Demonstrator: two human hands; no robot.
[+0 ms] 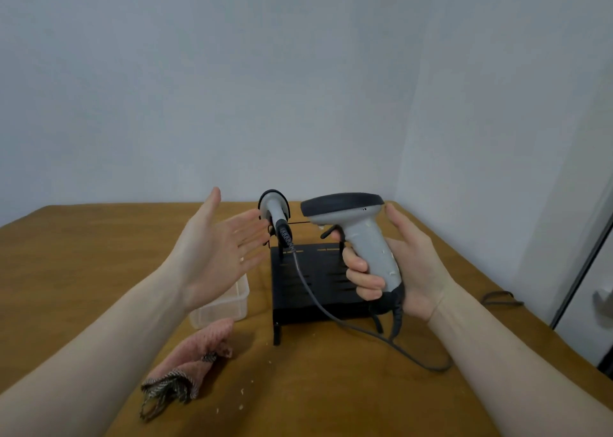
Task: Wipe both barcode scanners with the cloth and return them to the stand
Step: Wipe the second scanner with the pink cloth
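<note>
Your right hand [394, 264] is gripping the scanner [358, 234] while your left hand [219, 247] is hanging open; its cord [396, 317] is trailing beneath, risking snagging the stand [308, 290].

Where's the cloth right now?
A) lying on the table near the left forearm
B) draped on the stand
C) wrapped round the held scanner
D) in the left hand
A: the pink cloth lies crumpled on the table, while the left hand is open and empty.
</note>
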